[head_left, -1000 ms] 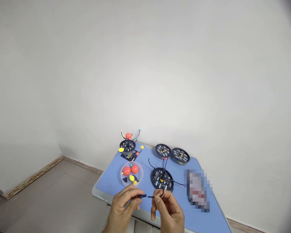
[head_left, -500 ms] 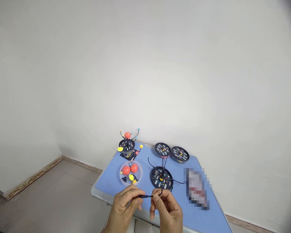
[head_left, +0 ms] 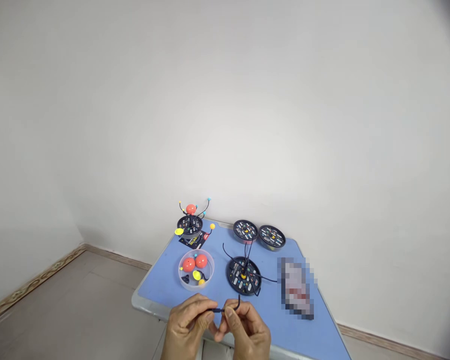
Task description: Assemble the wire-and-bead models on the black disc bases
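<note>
The black stick [head_left: 239,303], its free end curved, is in front and to the right of the clear bowl [head_left: 194,288]. Our right hand [head_left: 247,325] pinches it; our left hand [head_left: 187,322] pinches a short black piece [head_left: 216,310] it seems to meet. We judge it best to keep both in line and press gently.

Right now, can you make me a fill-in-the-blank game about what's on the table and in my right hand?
1. The bowl holds ____ big red balls.
2. The top of the table is coloured ____.
3. The right hand holds a bent rod coloured ____.
4. The model with a red ball on top stands at the table's far ____ corner.

Missing words: two; blue; black; left.
</note>
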`<move>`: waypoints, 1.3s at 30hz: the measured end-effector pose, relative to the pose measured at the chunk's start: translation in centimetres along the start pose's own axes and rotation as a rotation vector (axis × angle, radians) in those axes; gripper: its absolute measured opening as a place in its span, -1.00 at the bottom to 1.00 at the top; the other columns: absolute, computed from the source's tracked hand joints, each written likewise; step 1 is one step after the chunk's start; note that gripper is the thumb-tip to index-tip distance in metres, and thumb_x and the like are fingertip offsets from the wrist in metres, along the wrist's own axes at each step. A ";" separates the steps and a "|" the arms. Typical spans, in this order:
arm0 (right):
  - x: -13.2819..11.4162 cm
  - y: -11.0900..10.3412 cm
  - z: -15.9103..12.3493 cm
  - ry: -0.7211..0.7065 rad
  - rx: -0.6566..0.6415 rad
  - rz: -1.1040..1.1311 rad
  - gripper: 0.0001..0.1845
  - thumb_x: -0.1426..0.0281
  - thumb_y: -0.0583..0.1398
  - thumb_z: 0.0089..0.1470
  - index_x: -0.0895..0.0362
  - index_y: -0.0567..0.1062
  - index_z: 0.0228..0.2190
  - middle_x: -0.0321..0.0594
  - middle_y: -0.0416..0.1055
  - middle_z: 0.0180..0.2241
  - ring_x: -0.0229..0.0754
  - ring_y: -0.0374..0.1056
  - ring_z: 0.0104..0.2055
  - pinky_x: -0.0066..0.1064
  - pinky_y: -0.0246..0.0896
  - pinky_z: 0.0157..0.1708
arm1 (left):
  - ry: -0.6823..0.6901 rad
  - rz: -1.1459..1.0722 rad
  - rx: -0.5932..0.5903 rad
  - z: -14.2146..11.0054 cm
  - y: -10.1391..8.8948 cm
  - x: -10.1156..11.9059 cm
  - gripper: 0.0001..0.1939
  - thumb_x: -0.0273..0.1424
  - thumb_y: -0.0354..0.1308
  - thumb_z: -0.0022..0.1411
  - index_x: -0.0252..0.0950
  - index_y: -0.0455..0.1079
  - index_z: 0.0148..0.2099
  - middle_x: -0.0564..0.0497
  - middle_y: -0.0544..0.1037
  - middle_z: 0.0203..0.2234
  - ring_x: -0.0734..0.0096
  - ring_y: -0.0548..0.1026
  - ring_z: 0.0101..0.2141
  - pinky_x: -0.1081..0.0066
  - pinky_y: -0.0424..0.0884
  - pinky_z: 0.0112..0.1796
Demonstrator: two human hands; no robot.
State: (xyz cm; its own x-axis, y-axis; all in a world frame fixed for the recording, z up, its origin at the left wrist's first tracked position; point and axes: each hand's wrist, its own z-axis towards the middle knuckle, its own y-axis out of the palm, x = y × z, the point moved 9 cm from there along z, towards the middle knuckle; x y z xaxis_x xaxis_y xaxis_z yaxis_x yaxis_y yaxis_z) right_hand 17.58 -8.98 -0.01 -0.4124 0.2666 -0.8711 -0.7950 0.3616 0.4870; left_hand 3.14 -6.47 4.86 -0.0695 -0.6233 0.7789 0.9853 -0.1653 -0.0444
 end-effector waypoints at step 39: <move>0.9 -7.2 15.7 0.176 -0.024 -0.183 -0.65 0.24 0.43 -0.39 0.18 0.47 -0.57 -0.41 0.32 -0.74 -0.37 0.11 -0.72 -0.50 -0.02 -0.67 | -0.185 0.288 -0.171 8.1 12.0 -11.5 -0.79 -0.48 0.09 0.16 -0.26 0.52 -0.20 0.02 0.47 -0.40 0.37 0.45 -0.42 0.38 0.42 -0.34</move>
State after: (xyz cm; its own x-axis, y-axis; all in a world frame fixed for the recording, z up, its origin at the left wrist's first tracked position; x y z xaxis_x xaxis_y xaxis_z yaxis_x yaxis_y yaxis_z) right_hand 29.95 2.65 -3.32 -0.3304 0.0387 -0.9431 -0.8728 0.3678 0.3209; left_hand 17.08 4.92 0.40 0.2511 -0.5164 0.8187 0.9190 -0.1385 -0.3692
